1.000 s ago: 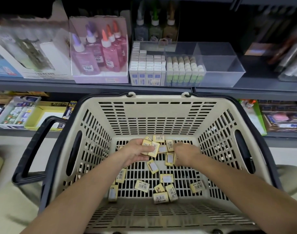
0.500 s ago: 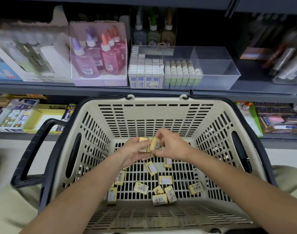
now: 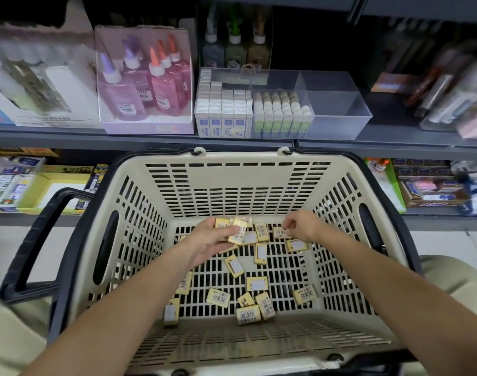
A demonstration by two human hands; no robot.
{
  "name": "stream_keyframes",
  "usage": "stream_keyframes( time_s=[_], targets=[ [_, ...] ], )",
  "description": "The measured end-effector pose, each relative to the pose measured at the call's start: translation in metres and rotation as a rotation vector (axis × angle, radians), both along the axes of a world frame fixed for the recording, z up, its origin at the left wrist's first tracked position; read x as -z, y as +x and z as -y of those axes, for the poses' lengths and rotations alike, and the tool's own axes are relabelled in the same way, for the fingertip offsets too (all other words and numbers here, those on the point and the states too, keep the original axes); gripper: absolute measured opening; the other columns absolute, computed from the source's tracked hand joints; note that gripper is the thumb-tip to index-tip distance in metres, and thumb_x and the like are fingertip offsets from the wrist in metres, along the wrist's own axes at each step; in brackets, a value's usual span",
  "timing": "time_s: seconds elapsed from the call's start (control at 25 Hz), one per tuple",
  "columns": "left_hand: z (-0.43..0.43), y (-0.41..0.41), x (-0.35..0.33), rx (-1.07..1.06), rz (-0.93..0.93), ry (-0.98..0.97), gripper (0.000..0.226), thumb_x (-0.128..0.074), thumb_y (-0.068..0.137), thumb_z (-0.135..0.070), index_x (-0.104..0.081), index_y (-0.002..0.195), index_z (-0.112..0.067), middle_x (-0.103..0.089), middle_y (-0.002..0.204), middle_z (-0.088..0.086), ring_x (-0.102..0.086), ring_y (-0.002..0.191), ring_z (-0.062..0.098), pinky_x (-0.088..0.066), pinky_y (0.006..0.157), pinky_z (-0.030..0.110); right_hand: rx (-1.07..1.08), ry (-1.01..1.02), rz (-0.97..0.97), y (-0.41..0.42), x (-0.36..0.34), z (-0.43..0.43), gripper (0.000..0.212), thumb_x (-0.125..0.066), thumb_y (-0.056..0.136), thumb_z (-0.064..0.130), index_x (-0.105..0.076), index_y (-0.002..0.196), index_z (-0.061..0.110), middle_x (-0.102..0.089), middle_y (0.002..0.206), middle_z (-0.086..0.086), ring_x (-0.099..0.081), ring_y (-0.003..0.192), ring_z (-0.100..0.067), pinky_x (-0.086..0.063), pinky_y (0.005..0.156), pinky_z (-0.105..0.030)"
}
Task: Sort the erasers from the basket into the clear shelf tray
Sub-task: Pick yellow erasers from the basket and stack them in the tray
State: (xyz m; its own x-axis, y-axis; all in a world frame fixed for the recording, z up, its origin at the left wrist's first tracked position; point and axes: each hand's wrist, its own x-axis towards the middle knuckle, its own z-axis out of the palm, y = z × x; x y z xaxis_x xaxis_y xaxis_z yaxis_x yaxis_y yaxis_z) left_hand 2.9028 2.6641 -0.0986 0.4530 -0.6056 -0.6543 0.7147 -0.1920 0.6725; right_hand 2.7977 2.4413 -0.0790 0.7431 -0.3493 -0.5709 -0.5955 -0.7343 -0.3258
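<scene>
Down in the cream slotted plastic basket (image 3: 240,191), the left hand (image 3: 210,241) lies palm up, with fingers and thumb clamped on a bunch of small yellow barcoded erasers (image 3: 238,230). Just right of it, the right hand (image 3: 299,226) reaches down with its fingers curled together, seemingly pinching one more yellow eraser (image 3: 280,233), though the contact is blurred. Loose erasers (image 3: 259,283) lie scattered over the basket floor. Above, on the grey metal shelf (image 3: 150,137), sits the clear plastic compartment tray (image 3: 337,115).
</scene>
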Motion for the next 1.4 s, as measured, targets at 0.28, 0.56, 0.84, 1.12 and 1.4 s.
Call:
stream_keyframes(
  time_s=[0.28,0.56,0.84,1.12,1.4],
  targets=[
    [-0.003,0.005,-0.006,0.014,0.03,-0.011,0.038,-0.073,0.077,-0.006,-0.054,0.11,-0.007,-0.074,0.093,0.005,-0.07,0.088,0.014,-0.055,0.075,0.027,-0.36,-0.412,-0.223,-0.017,0.024,-0.008,0.032,-0.055,0.086,0.012,-0.043,0.116,0.014,-0.059,0.107,-0.003,-0.061,0.094,-0.022,-0.051,0.07,-0.035],
    [0.0,0.007,-0.013,0.039,0.122,0.021,0.03,-0.074,0.076,-0.006,-0.055,0.099,-0.011,-0.071,0.1,0.008,-0.068,0.093,0.018,-0.055,0.082,0.032,0.093,0.382,0.12,0.01,-0.016,-0.027,0.015,-0.05,0.093,0.021,-0.064,0.091,0.016,-0.065,0.085,0.0,-0.064,0.07,-0.008,-0.047,0.056,-0.02],
    [0.016,0.012,-0.046,-0.065,0.189,-0.128,0.047,-0.078,0.068,-0.011,-0.054,0.108,-0.006,-0.073,0.096,0.008,-0.07,0.092,0.021,-0.056,0.073,0.028,0.176,0.665,0.23,0.017,-0.069,-0.031,0.016,-0.047,0.097,0.018,-0.062,0.097,0.013,-0.065,0.081,-0.001,-0.06,0.06,-0.002,-0.043,0.054,-0.016],
    [0.043,0.019,-0.097,-0.067,0.311,-0.221,0.045,-0.076,0.069,-0.011,-0.055,0.108,-0.007,-0.074,0.095,0.006,-0.07,0.092,0.02,-0.056,0.071,0.026,0.106,0.521,0.468,0.012,-0.128,0.005,0.019,-0.067,0.082,0.007,-0.062,0.099,0.015,-0.068,0.086,0.001,-0.067,0.076,-0.011,-0.051,0.066,-0.014],
    [0.093,0.031,-0.148,-0.106,0.368,-0.281,0.031,-0.07,0.077,-0.006,-0.055,0.105,-0.009,-0.072,0.097,0.008,-0.07,0.089,0.018,-0.056,0.071,0.026,0.228,0.229,0.74,0.034,-0.172,0.07,0.018,-0.072,0.077,0.003,-0.066,0.089,0.015,-0.069,0.089,-0.009,-0.064,0.085,-0.022,-0.052,0.083,-0.038]
  ],
)
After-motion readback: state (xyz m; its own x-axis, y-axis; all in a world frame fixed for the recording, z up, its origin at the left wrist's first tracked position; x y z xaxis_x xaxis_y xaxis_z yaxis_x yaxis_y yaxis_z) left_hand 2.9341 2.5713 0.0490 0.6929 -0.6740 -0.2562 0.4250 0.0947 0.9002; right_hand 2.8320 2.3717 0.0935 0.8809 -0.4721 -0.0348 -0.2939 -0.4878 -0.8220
